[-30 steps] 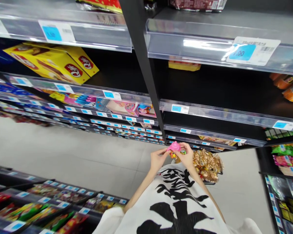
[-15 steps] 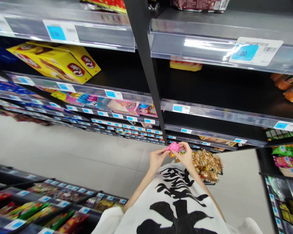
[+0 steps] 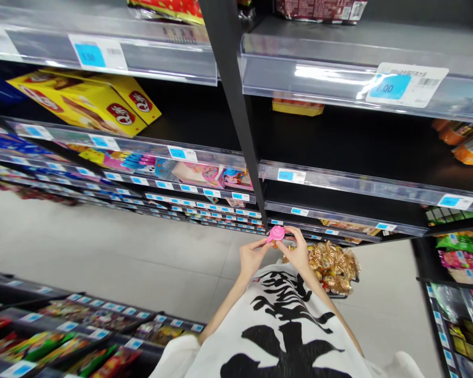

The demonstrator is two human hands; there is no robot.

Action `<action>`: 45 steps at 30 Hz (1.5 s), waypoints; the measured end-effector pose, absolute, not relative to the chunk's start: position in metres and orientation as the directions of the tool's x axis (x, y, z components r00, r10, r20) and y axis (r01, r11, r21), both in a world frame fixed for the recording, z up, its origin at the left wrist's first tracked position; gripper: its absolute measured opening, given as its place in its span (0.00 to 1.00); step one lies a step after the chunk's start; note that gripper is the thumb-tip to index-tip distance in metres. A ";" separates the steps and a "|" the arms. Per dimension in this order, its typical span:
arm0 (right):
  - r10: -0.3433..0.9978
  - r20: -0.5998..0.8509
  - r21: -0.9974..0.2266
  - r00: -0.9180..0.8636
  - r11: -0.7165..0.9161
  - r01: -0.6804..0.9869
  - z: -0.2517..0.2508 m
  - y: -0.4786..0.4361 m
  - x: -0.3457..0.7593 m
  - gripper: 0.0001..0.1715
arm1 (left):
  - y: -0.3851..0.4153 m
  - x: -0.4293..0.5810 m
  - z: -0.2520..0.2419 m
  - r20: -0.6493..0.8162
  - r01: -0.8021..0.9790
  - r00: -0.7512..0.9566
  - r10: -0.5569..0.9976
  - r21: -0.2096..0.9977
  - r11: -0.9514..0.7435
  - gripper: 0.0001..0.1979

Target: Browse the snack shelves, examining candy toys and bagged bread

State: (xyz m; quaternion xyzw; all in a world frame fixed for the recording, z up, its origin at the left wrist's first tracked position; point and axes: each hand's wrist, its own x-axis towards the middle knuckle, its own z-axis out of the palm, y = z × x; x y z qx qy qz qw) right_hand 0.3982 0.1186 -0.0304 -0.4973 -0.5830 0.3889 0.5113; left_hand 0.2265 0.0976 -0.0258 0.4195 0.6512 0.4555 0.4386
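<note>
A small pink plastic item (image 3: 276, 233) with a round top and a narrow part at its left is held between both hands in front of my shirt. It looks like a toy teapot, but it is too small to be sure. My left hand (image 3: 253, 257) pinches its left side with thumb and fingers. My right hand (image 3: 296, 249) grips the other side, fingers curled around it. A bit of orange shows just under it. Right of my right hand, gold-wrapped packets (image 3: 333, 265) lie heaped in a dark basket, partly hidden by my arm.
Tall black shelves with clear price rails (image 3: 339, 184) stand ahead. A yellow box (image 3: 98, 102) sits on a left shelf, pink toy boxes (image 3: 216, 174) below it. Grey floor (image 3: 161, 244) runs between these and low snack bins (image 3: 67, 336) at lower left.
The pink item has turned in my fingers, its round top now facing me more, and both hands have shifted slightly left. The view has moved only a little.
</note>
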 end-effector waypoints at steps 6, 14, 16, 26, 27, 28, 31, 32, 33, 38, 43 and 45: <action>0.982 0.136 -0.976 -0.132 0.156 0.153 -0.033 0.114 0.394 0.46 | 0.095 0.226 -0.022 -0.129 0.177 -0.273 0.953 0.967 0.182 0.12; 1.000 0.023 -0.999 -0.018 0.023 0.024 -0.046 0.113 0.381 0.47 | 0.088 0.234 -0.012 0.019 0.321 -0.263 0.964 0.945 0.069 0.07; 0.999 -0.038 -0.992 0.036 -0.034 -0.123 -0.054 0.113 0.380 0.48 | 0.087 0.235 -0.009 0.025 0.297 -0.248 0.968 0.954 0.052 0.07; 0.988 -0.131 -0.903 -0.084 -0.154 -0.402 -0.055 0.113 0.390 0.27 | 0.082 0.227 -0.007 0.096 0.181 -0.335 0.937 0.983 -0.036 0.11; 0.984 -0.142 -0.898 -0.106 -0.173 -0.404 -0.053 0.113 0.390 0.27 | 0.083 0.226 -0.007 0.092 0.173 -0.328 0.940 0.984 -0.036 0.14; 0.980 -0.150 -0.894 -0.130 -0.191 -0.405 -0.052 0.113 0.390 0.27 | 0.083 0.226 -0.007 0.089 0.168 -0.313 0.946 0.985 -0.037 0.17; 0.965 -0.170 -0.884 -0.198 -0.238 -0.402 -0.049 0.111 0.390 0.28 | 0.085 0.227 -0.007 0.096 0.174 -0.236 0.967 0.983 -0.055 0.22; 0.960 -0.178 -0.884 -0.215 -0.252 -0.393 -0.048 0.111 0.390 0.29 | 0.085 0.228 -0.006 0.099 0.176 -0.210 0.973 0.982 -0.062 0.22; 0.955 -0.186 -0.886 -0.232 -0.265 -0.381 -0.047 0.110 0.389 0.30 | 0.085 0.230 -0.005 0.103 0.175 -0.190 0.976 0.982 -0.070 0.23; 0.955 -0.171 -0.892 -0.244 -0.255 -0.374 -0.044 0.107 0.386 0.29 | 0.084 0.236 -0.001 0.121 0.161 -0.133 0.984 0.982 -0.099 0.26; 0.965 -0.127 -0.884 -0.228 -0.214 -0.415 -0.041 0.106 0.384 0.26 | 0.084 0.236 0.001 0.111 0.182 -0.142 0.984 0.980 -0.085 0.23; 0.961 -0.139 -0.881 -0.241 -0.231 -0.412 -0.039 0.107 0.383 0.26 | 0.084 0.235 0.000 0.127 0.191 -0.145 0.981 0.977 -0.099 0.22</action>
